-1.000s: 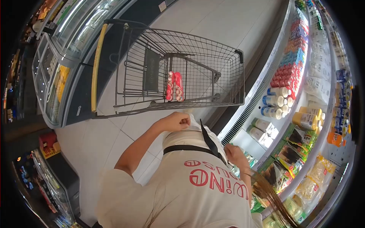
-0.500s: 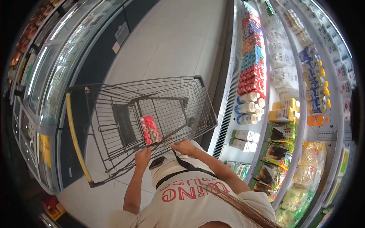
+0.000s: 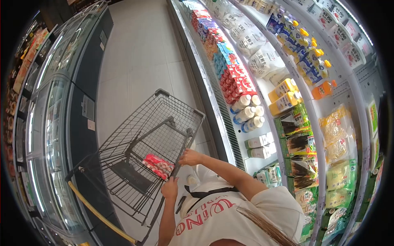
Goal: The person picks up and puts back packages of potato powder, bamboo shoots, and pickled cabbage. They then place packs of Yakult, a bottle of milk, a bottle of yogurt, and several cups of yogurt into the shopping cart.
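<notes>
A grey wire shopping cart (image 3: 139, 123) stands in front of me, turned at a slant, with its yellow handle (image 3: 98, 215) off to the lower left. Both of my hands are closed on the cart's near side rim. My left hand (image 3: 169, 188) grips it nearer the handle. Farther along the same rim, my right hand (image 3: 190, 157) is wrapped around it. In the basket lies a red pack of small bottles (image 3: 158, 166), close to my hands and touched by neither.
On the right, a refrigerated shelf (image 3: 221, 135) holds white bottles (image 3: 248, 112), yellow cartons (image 3: 283, 96) and bagged goods (image 3: 338, 127). Along the left runs a glass-fronted display case (image 3: 61, 110) with a dark base. Pale floor tiles (image 3: 135, 45) stretch ahead between them.
The cart has swung round, its far end now pointing up the aisle and its handle lower. My hands stay on its side rim, and my view has turned toward the right shelf.
</notes>
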A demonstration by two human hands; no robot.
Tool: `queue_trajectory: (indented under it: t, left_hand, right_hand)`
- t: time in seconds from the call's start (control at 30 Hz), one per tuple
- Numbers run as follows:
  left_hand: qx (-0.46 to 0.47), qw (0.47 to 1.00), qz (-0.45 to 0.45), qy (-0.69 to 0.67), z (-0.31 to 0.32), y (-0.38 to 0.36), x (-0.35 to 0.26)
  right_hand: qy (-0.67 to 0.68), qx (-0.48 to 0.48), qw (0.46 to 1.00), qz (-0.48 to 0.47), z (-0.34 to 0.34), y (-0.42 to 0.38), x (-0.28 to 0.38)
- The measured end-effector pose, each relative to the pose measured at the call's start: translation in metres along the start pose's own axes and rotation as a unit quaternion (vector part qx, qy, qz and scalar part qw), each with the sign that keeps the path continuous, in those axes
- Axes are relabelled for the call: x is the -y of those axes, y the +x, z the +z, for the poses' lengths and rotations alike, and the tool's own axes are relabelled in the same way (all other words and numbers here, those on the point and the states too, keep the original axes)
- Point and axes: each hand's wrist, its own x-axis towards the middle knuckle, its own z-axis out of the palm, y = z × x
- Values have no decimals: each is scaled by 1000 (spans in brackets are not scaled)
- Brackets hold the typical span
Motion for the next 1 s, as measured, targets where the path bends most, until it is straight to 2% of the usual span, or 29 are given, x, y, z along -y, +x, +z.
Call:
queue_trajectory:
  t: [0.07,0.23,0.27,0.37,0.47,0.5,0.7,0.8,0.83,0.9,1.0]
  left_hand:
    - [-20,1000,5,24,-10,30,3]
    - [-23,997,15,68,-36,120,4]
    - [-14,999,26,44,-16,149,24]
    - [-39,996,51,60,-33,210,27]
    - [-26,995,56,75,-54,264,27]
    - [-18,997,61,44,-27,294,50]
    - [-14,992,85,91,-68,407,62]
    - [13,992,108,61,-72,475,78]
    - [-5,993,110,45,-76,495,76]
    - [-18,992,118,32,-86,540,67]
    - [-2,996,92,9,-100,604,56]
  right_hand:
    - [15,-9,1000,14,8,25,-26]
    - [64,12,995,71,-23,88,-83]
    - [49,39,994,91,-3,109,-105]
    - [37,11,995,89,-32,142,-151]
    - [39,-30,994,93,-44,176,-189]
    - [21,-20,994,107,-28,193,-209]
    - [1,-34,991,128,-77,251,-279]
    - [22,-33,986,160,-82,288,-325]
    - [23,-36,985,167,-90,294,-340]
    - [26,-48,982,179,-106,311,-370]
    - [-16,-136,970,199,-116,332,-422]
